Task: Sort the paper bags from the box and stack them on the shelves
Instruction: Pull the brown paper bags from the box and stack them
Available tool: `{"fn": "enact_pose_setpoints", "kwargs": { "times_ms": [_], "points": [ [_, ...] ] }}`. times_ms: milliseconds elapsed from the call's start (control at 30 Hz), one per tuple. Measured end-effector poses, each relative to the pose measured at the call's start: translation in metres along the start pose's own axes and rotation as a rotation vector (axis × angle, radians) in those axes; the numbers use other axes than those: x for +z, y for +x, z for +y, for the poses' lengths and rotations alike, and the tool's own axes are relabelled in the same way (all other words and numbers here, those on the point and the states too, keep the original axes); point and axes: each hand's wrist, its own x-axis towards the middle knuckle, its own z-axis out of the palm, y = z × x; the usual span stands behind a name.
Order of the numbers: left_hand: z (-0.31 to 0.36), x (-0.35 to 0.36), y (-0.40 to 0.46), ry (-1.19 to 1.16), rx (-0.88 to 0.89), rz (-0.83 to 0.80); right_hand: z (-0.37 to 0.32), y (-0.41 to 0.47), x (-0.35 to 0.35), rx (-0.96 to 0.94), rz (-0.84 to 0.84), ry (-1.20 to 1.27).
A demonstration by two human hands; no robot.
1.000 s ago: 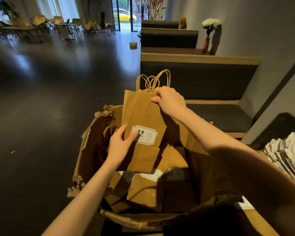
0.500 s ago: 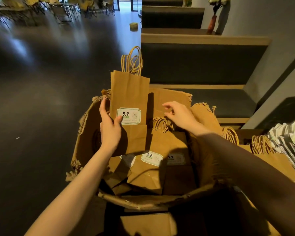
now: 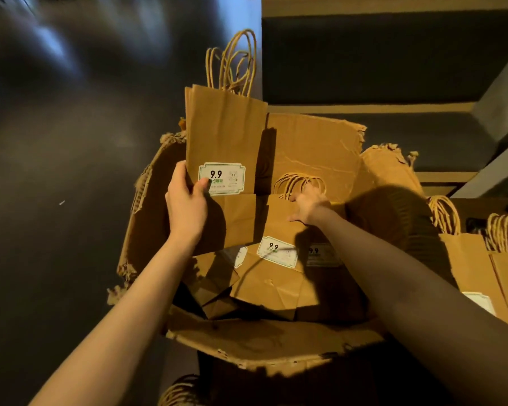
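A torn cardboard box (image 3: 314, 148) stands in front of me, holding several flat brown paper bags with twisted handles and white "9.9" labels. My left hand (image 3: 185, 200) grips a small bundle of bags (image 3: 226, 133) by its left edge, thumb beside the label, holding it upright above the box's left side. My right hand (image 3: 308, 205) reaches down into the box and closes on the top edge of another bag (image 3: 276, 276), right under its handles (image 3: 298, 183). More bags lie beneath, partly hidden.
More brown bags (image 3: 478, 259) with handles lie stacked to the right of the box. Dark bench seating with wooden trim (image 3: 370, 108) runs behind the box. Dark floor (image 3: 56, 200) spreads to the left. Bag handles (image 3: 179, 391) show at the bottom edge.
My right hand let go of the bundle's top and dropped into the box onto another bag. My left hand kept the bundle upright and shifted it left. My view tilted downward.
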Motion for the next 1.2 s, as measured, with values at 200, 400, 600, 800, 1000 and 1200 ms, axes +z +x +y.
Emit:
{"fn": "enact_pose_setpoints", "kwargs": {
  "times_ms": [200,400,600,800,1000,1200],
  "points": [
    [-0.002,0.0,-0.001,0.061,-0.011,0.033,-0.001,0.003,-0.009,0.008,0.047,-0.016],
    [0.004,-0.004,-0.007,0.087,0.0,0.052,0.01,-0.029,-0.068,-0.235,0.202,0.202],
    [0.003,-0.003,-0.012,0.175,0.084,-0.024,0.016,-0.085,-0.122,-0.398,0.439,0.218],
    [0.002,0.002,-0.012,0.13,0.16,-0.181,0.023,-0.124,-0.174,-0.393,0.566,0.258],
    [0.013,0.002,-0.024,-0.114,0.148,-0.346,0.009,-0.113,-0.182,-0.326,0.608,0.412],
    [0.004,0.003,-0.017,0.0,0.152,-0.231,-0.01,-0.105,-0.178,-0.363,0.701,0.566]
  ]
}}
